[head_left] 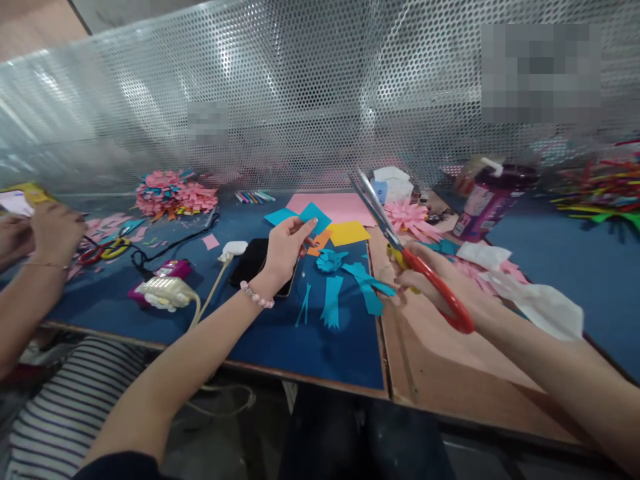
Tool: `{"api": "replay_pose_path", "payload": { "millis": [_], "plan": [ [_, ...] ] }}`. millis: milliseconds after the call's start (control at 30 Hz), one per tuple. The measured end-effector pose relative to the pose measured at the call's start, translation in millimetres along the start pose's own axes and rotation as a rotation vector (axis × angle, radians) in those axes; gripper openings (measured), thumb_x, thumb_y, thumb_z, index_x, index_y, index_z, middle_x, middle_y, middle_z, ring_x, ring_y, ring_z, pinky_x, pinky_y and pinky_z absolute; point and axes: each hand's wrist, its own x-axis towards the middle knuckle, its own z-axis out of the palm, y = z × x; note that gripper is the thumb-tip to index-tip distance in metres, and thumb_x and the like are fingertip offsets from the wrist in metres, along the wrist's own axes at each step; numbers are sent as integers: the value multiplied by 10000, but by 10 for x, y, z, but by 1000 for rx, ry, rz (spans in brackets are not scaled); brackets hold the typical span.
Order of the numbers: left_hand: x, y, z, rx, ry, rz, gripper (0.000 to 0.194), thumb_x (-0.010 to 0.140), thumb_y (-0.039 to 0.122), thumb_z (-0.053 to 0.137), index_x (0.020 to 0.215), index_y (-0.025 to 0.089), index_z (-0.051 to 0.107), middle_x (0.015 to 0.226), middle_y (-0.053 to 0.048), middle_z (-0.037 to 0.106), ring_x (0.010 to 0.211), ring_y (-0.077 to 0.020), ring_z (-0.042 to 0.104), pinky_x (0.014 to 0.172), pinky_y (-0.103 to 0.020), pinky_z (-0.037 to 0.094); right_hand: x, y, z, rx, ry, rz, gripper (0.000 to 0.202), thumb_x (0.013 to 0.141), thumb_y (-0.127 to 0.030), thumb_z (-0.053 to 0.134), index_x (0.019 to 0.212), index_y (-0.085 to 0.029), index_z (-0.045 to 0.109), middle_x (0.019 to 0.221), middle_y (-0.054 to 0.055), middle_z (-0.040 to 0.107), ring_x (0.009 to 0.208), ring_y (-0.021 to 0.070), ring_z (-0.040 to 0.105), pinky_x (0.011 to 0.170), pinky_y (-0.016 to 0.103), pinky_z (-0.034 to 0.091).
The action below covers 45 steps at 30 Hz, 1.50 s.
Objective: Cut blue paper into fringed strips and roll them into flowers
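Note:
My left hand (289, 247), with a pink bead bracelet at its wrist, pinches a blue paper square (316, 218) between thumb and fingers. Scissors (380, 207) with a red and a yellow handle are in my right hand (425, 270), blades pointing up and away to the left. Between my hands lie a crumpled blue paper flower (331, 261), a fringed blue paper piece (331, 303) and more cut blue paper (365, 287). Yellow paper (350, 233) and orange paper (320, 243) lie just beyond, by a pink sheet (330, 205). A phone (247, 263) lies partly under my left wrist.
A perforated metal panel (300, 100) closes off the back. On the left are a power strip (167, 293) with cables, a pink-and-blue paper bunch (173, 193) and another person's hands (55, 230). A purple bottle (493, 200) and white tissue (540, 303) stand and lie on the right.

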Motion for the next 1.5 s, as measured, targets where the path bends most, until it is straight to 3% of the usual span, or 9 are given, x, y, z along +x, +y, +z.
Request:
{"api": "replay_pose_path", "payload": {
  "millis": [100,200,300,433,633,933,1167,1500],
  "plan": [
    [-30,48,51,-16,-10,20,323,729,435,710,696,174,523,607,12,589,440,-57,517,369,-163,325,19,50,-108,-239,72,81,232,743,-353,572,894,-197,490,722,17,595,625,189,581,561,286,427],
    [-65,77,136,-71,-23,16,304,756,454,678,773,181,543,718,-10,620,547,-94,602,374,-162,357,60,111,-195,-443,72,21,172,761,-325,539,856,-184,516,705,33,606,629,199,577,557,283,390],
    [-110,94,225,-115,-8,34,295,759,440,681,758,179,545,740,-6,594,660,-119,636,464,-180,469,54,79,-208,-542,34,-22,98,773,-268,495,805,-183,531,688,31,601,612,187,565,550,275,363],
    [-166,112,279,-189,0,46,268,752,400,701,733,174,558,698,16,556,681,-111,634,641,-226,544,-4,-45,-160,-530,-12,-51,78,773,-255,488,778,-188,529,664,19,589,582,168,539,523,261,339],
    [-183,136,227,-198,-64,35,225,750,376,708,759,172,613,650,19,544,683,-124,644,632,-227,527,-18,-67,-136,-494,-36,-74,115,760,-287,490,783,-182,531,677,30,593,582,166,518,520,264,336],
    [-191,127,224,-242,-120,16,203,725,337,737,761,156,652,628,28,528,668,-117,626,663,-238,522,-22,-42,-96,-485,-14,-74,308,785,-461,458,816,-170,553,739,63,583,658,194,510,560,288,345],
    [-200,137,218,-246,-118,-6,213,704,317,756,676,151,625,675,12,577,650,-91,591,703,-237,527,-26,-64,-104,-507,-19,-65,265,784,-405,433,806,-169,551,745,59,582,658,192,500,570,288,332],
    [-241,169,241,-259,-99,-32,265,680,314,770,597,153,577,616,32,529,576,-67,523,732,-248,546,-31,-84,-82,-503,-26,-100,187,790,-339,463,750,-171,534,699,31,560,615,163,465,536,270,284]
  ]
}}
